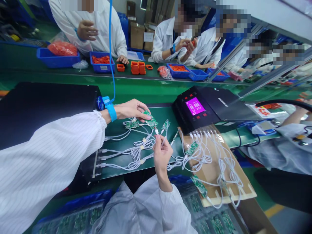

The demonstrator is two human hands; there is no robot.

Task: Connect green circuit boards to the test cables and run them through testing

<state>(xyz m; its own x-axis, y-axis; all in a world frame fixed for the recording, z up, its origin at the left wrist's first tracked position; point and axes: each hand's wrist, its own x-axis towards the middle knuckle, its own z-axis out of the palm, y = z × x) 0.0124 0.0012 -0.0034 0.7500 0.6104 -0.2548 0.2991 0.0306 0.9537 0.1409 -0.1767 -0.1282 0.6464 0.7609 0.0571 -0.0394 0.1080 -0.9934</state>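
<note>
My left hand, with a blue strap at its wrist, pinches a small green circuit board above the bench. At that board's lower edge sits a white cable plug, and my right hand is closed on it from below. Whether the plug is fully seated cannot be made out. Just left of the held board lies another circuit board with a cable, and a further small board is to the right. Bundled white cables lie below my left hand.
A black tester with a lit magenta screen stands right of my hands. Cardboard below it bears more cabled boards. A black box is at left. Across the bench, people in white coats work beside blue bins of orange parts.
</note>
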